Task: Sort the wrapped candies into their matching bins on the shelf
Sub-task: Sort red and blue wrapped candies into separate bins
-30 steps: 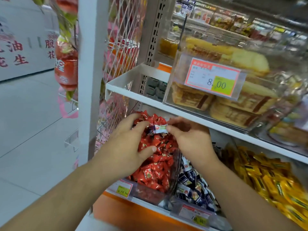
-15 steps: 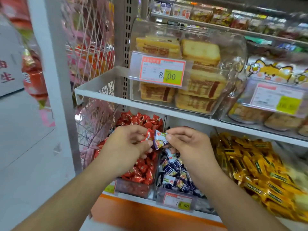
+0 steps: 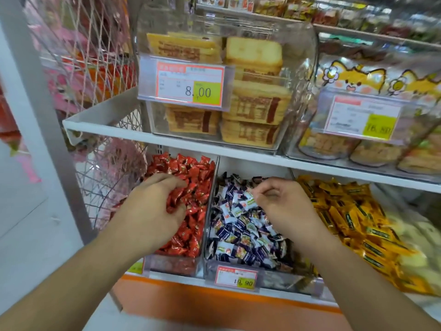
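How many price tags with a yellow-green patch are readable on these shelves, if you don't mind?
3: the 8.00 tag upper left, the 16.80 tag upper right, the 18.90 tag below the blue-white candies. Another, far left, is mostly hidden.

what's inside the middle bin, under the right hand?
The middle bin holds a heap of blue-and-white wrapped candies. The right hand hovers over its back part; candies beneath the hand and deeper in the heap are hidden.

Bright, even store light falls from above, leaving only soft shadow under the white metal shelf (image 3: 181,142). Glare streaks the clear curved plastic biscuit box (image 3: 298,75). Wide-angle bending bows the shelf lines toward the edges. The top right corner and left edge are smeared with blur; the centre price tag (image 3: 191,84) reads sharply.
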Available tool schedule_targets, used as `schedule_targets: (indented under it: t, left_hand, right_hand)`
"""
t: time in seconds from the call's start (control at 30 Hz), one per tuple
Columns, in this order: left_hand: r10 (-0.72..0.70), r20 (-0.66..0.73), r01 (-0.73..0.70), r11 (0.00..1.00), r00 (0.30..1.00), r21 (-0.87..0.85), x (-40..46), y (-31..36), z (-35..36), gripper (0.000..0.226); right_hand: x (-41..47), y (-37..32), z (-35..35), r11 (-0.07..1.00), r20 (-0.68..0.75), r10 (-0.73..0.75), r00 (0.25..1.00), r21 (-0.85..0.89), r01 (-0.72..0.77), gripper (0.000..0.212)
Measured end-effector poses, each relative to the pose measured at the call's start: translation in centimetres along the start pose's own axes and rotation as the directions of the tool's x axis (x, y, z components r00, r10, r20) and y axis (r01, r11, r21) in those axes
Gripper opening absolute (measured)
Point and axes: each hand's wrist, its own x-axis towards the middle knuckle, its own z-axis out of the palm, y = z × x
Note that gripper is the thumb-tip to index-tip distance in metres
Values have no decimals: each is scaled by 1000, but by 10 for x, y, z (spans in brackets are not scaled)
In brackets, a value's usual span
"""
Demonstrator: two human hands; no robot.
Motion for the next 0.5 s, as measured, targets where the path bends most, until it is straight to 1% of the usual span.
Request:
schedule_targets:
  t: [0.1, 0.17, 0.23, 0.33, 0.4, 0.5]
  left_hand:
    - [-2, -23, 2, 1000, 1000, -16, -3, -7, -5, 48]
    - [-7, -38, 7, 1000, 999, -11, -6, -17, -12, 55]
    - [-25, -28, 25, 1000, 999, 14, -11, -31, -18, 67]
    - [-104, 32, 100, 988, 994, 117, -22, -55, -23, 98]
    - [-171, 91, 154, 974, 981, 165, -28, -68, -24, 114]
    - [-260, 218, 245, 965, 941, 93, -31, -77, -25, 125]
  right_hand:
    - [-5, 0, -6, 975, 1, -32, 1000, -222, 31, 11]
    - [-6, -2, -5, 957, 30, -54, 998, -284, 60, 18]
    - [-8, -9, 2, 951, 70, -68, 995, -296, 86, 21]
    - [-12, -22, 19, 948, 111, -122, 986, -282, 149, 19]
    - [-14, -31, 31, 948, 146, -157, 977, -254, 191, 18]
    - [-13, -47, 51, 932, 205, -213, 955, -250, 261, 21]
